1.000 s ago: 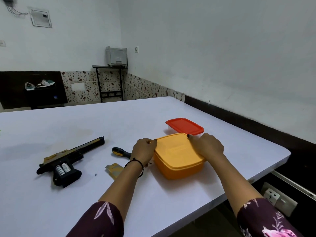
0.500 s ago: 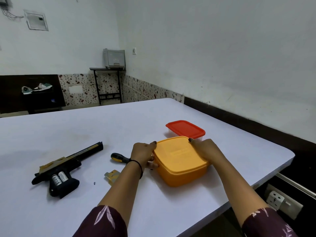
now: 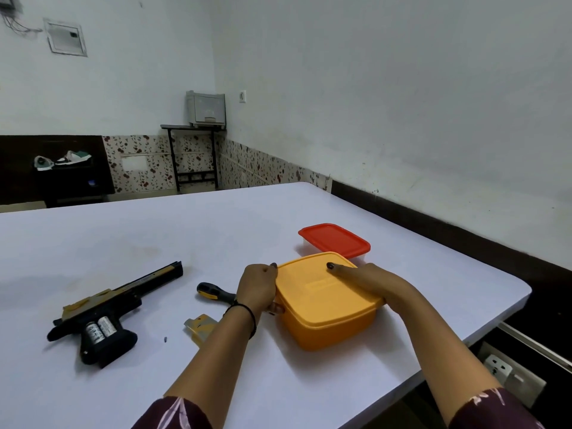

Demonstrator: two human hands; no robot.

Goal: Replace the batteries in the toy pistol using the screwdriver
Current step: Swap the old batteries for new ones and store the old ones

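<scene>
Can't read the print on the two batteries (image 3: 99,329) sitting in the open grip of the toy pistol (image 3: 123,300), way too small. Same deal with the raised rectangle stamped in the lid of the orange box (image 3: 328,305), just a blur.

Got the left hand (image 3: 258,289) curled round the box's left rim, a fingertip showing under the lid's edge, black cord on the wrist. Got the right hand (image 3: 368,281) lying across the right side of the lid, one dark-nailed finger stretched flat on top, gripping nothing. Can't see its other fingers.

Looks like smooth matte plastic on that box, squarish with rounded corners.

Found the pistol well left of the box, flat on its side on the pale surface (image 3: 154,236), black with tan trim. Spotted the screwdriver (image 3: 213,294) just left of the box, black-and-yellow handle poking out behind the left wrist. Also a tan cover piece (image 3: 199,328) and a tiny dark screw (image 3: 165,339) left of the box, a bit nearer. Just behind the box: clear tub with a red lid (image 3: 334,241).
</scene>
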